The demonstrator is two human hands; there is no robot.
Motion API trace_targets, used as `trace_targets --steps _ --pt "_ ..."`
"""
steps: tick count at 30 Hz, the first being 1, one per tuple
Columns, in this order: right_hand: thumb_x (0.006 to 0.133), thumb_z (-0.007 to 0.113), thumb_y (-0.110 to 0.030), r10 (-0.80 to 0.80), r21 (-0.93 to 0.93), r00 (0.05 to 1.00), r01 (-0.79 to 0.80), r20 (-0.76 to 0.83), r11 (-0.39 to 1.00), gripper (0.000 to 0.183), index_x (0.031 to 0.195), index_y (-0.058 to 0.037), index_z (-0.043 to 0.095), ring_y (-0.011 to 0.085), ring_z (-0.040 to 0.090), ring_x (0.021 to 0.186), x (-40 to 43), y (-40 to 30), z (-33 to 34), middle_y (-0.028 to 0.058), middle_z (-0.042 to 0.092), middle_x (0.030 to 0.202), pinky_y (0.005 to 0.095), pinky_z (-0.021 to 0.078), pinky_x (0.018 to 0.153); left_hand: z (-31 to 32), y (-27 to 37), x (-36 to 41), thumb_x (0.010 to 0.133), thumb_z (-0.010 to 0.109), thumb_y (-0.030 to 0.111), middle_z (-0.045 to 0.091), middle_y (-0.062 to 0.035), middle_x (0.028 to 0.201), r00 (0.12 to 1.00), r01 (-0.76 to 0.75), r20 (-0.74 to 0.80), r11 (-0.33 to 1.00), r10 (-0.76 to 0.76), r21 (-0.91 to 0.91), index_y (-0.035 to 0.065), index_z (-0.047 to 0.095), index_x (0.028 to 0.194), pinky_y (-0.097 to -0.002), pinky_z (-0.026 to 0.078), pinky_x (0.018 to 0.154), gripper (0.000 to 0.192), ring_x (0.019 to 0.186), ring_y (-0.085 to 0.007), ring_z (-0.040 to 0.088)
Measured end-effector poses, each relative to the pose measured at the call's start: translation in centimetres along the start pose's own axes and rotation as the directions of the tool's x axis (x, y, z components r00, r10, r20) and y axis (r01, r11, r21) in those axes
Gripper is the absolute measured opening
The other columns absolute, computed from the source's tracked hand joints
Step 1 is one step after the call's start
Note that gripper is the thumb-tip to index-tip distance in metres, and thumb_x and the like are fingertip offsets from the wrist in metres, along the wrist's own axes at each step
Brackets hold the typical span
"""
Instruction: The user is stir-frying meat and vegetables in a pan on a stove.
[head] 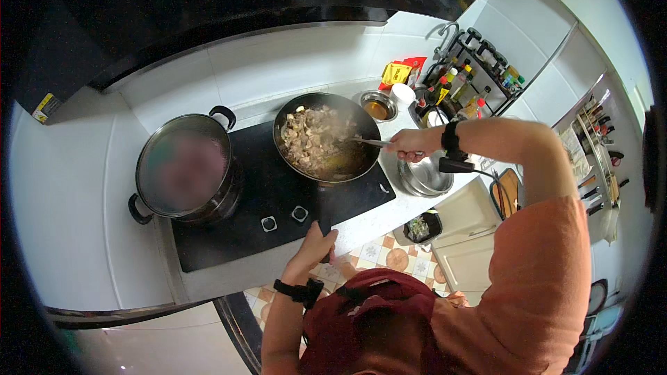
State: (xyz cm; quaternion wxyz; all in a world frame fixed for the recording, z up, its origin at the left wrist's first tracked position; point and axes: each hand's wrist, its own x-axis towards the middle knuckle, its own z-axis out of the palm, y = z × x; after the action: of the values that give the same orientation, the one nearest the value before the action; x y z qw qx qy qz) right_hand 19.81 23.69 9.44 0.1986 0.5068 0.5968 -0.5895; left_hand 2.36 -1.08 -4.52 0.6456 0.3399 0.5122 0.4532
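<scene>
A black wok [284, 159] stands on the right burner of the black glass cooktop [250, 156]. Chopped meat pieces [312, 133] fill much of its left side, with brownish oil or sauce pooled at the lower right and steam rising. My left hand [315, 247] grips the wok's dark handle [325, 219] at the counter's front edge. From the right, my right hand [414, 143] holds a metal spatula [371, 141] by its handle. The spatula's working end lies in the wok, partly hidden by steam and food.
On the left burner sits a large lidded pot [185, 166], its glass lid fogged. Right of the wok are a metal bowl [378, 107] of brown liquid, stacked metal basins [427, 177], seasoning bottles [458, 83] and a spice rack [484, 67]. A waste bin [421, 229] stands below the counter.
</scene>
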Motion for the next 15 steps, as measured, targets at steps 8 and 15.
trace_targets --steps 8,15 --pt "0.068 0.050 -0.010 -0.522 -0.905 0.852 0.180 -0.053 0.386 0.023 0.085 0.0045 0.049 0.0338 0.056 0.068 -0.3 0.0 -1.9 0.0194 0.056 0.073 0.0388 0.0442 0.062 -1.1 2.8 -1.5 0.081 0.047 0.008 0.041 -0.0031 0.049 0.997 0.082 0.004 0.991 -0.083 0.107 0.0041 0.036 0.085 -0.0303 0.035 0.033 0.012 0.036 -0.0144 0.043" --pt "0.069 0.046 -0.009 -0.642 -0.985 0.746 0.125 0.174 -0.121 0.015 0.074 0.0030 0.053 0.0289 0.057 0.059 -7.4 -5.1 -2.2 0.0171 0.056 0.066 0.0360 0.0461 0.053 -0.9 2.3 -1.1 0.078 0.047 0.005 0.043 -0.0043 0.051 0.994 0.095 -0.049 0.995 -0.093 0.040 0.0032 0.036 0.093 -0.0304 0.036 0.033 0.019 0.036 -0.0155 0.044"
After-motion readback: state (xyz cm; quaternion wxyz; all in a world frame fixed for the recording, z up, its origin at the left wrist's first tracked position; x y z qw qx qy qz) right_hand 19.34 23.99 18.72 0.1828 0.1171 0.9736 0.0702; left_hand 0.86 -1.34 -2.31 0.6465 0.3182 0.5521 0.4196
